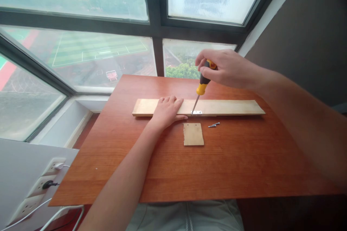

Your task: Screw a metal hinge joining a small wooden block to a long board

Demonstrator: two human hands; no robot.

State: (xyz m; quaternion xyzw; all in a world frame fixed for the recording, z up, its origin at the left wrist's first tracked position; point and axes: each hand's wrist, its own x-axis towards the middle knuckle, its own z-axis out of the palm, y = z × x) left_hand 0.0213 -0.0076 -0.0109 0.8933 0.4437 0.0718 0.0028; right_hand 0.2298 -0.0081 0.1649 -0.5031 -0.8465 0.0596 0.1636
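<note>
A long pale wooden board [227,106] lies across the table. My left hand [167,110] holds it left of its middle, fingers over the top and thumb along the front edge. My right hand [226,66] is closed around the handle of a yellow and black screwdriver [202,86], which is tilted with its shaft pointing down. The screwdriver's tip meets the left end of a small metal hinge or plate [197,112] at the board's front edge. A small tan wooden piece [193,135] with two holes lies in front. Beside it are loose screws [214,125].
The reddish-brown table [217,169] stands against large dark-framed windows [158,25]. Wall sockets [45,184] with plugs and cables are low on the left. A dark grey wall [306,43] rises on the right.
</note>
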